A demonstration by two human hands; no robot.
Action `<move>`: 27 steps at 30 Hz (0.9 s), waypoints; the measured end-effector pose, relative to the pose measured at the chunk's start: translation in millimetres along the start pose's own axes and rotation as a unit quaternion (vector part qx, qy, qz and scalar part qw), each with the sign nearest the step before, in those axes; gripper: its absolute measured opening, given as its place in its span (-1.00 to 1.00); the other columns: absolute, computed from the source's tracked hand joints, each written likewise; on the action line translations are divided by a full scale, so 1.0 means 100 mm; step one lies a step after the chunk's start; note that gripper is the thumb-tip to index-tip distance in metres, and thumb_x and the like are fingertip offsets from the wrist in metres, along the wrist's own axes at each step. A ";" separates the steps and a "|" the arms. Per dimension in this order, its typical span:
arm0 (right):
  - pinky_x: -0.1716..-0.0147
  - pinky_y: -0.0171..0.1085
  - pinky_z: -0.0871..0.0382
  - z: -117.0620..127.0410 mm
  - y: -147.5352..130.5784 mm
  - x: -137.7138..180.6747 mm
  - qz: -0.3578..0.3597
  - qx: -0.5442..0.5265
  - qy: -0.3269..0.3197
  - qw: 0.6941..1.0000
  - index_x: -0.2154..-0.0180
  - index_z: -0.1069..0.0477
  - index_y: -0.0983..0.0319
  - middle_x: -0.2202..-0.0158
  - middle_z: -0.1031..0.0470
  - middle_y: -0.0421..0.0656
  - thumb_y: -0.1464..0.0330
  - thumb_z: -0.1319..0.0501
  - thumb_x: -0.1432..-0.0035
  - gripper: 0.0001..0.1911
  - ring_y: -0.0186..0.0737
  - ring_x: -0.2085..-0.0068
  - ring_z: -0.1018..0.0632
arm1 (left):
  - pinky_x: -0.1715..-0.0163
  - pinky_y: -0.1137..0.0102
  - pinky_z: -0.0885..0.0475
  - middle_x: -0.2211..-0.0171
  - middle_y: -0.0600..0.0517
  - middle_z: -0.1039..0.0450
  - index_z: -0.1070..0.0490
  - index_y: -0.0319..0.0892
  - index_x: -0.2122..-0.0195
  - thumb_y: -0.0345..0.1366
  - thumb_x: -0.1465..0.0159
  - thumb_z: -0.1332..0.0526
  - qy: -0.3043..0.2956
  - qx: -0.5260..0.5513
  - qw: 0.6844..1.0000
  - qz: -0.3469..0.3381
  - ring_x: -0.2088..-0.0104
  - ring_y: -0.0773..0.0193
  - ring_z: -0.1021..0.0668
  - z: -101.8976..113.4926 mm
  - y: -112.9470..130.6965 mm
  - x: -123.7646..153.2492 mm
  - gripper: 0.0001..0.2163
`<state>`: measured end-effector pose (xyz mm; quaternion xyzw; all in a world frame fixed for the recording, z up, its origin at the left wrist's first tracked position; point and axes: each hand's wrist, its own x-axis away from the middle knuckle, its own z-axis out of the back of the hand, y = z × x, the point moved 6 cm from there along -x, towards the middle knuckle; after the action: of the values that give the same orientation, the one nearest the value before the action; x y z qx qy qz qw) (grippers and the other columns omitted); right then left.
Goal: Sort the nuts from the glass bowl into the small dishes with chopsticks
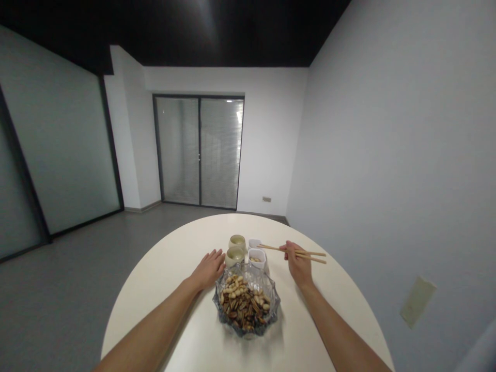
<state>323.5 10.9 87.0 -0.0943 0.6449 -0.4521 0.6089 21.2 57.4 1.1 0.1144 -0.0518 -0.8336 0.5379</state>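
Dim, even, greyish light fills the frame, brightest on the pale worktop [166, 299] at lower centre, while the ceiling [251, 36] sinks to near black apart from a hazy streak of glare at top centre. Small white highlights sit on the glass door [220, 150] near its upper right. Soft shadows spread below and right of the glass bowl [267, 283]. Wide-angle distortion tilts the frosted panel [58, 134] at far left; the lower right corner is blurred, and fine detail in the bowl looks slightly soft.
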 end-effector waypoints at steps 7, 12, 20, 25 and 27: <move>0.59 -0.32 -0.27 0.08 -0.06 0.02 -0.011 -0.010 0.024 1.000 0.46 -0.57 0.26 0.66 -0.35 -0.20 -0.04 -0.06 -0.29 -0.41 -0.27 0.58 -0.38 | -0.32 0.06 -0.02 -0.38 -0.15 -0.01 -0.18 -0.20 -0.30 -0.16 -0.43 0.08 -0.003 0.007 1.000 0.007 -0.37 -0.05 -0.07 0.02 -0.01 0.03 -0.53; 0.66 -0.34 -0.19 -0.03 -0.27 0.11 -0.004 -0.048 -0.069 0.996 0.54 -0.55 0.24 0.72 -0.31 -0.20 -0.05 -0.05 -0.29 -0.38 -0.30 0.64 -0.33 | -0.32 0.05 -0.01 -0.38 -0.15 -0.01 -0.18 -0.20 -0.31 -0.16 -0.43 0.08 0.002 0.016 1.000 0.004 -0.37 -0.04 -0.07 -0.01 -0.02 0.03 -0.54; 0.63 -0.36 -0.18 -0.35 -0.46 0.31 0.045 -0.055 -0.205 0.976 0.52 -0.57 0.25 0.67 -0.34 -0.19 -0.01 -0.06 -0.31 -0.40 -0.31 0.61 -0.35 | -0.32 0.06 -0.03 -0.37 -0.15 -0.02 -0.18 -0.19 -0.30 -0.15 -0.43 0.08 0.003 0.014 1.000 0.002 -0.37 -0.05 -0.07 0.00 0.01 0.01 -0.54; 0.60 -0.35 -0.20 -0.44 -0.54 0.40 0.072 -0.064 -0.238 0.967 0.52 -0.57 0.25 0.66 -0.34 -0.19 -0.03 -0.02 -0.33 -0.37 -0.29 0.58 -0.36 | -0.32 0.04 -0.02 -0.38 -0.16 -0.01 -0.15 -0.18 -0.32 -0.13 -0.44 0.08 0.005 0.022 1.000 0.003 -0.38 -0.05 -0.06 -0.04 -0.01 0.00 -0.52; 0.59 -0.34 -0.20 -0.47 -0.61 0.43 0.092 -0.054 -0.245 0.964 0.54 -0.56 0.24 0.66 -0.33 -0.19 -0.03 -0.01 -0.33 -0.36 -0.29 0.57 -0.35 | -0.32 0.04 -0.02 -0.38 -0.14 -0.01 -0.14 -0.15 -0.33 -0.12 -0.44 0.08 0.007 0.023 1.000 0.002 -0.38 -0.04 -0.06 -0.05 -0.02 -0.01 -0.52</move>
<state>246.6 -30.6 92.4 -0.1750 0.5058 -0.3212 0.7812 21.3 59.4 -4.3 0.1323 -0.0677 -0.8303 0.5372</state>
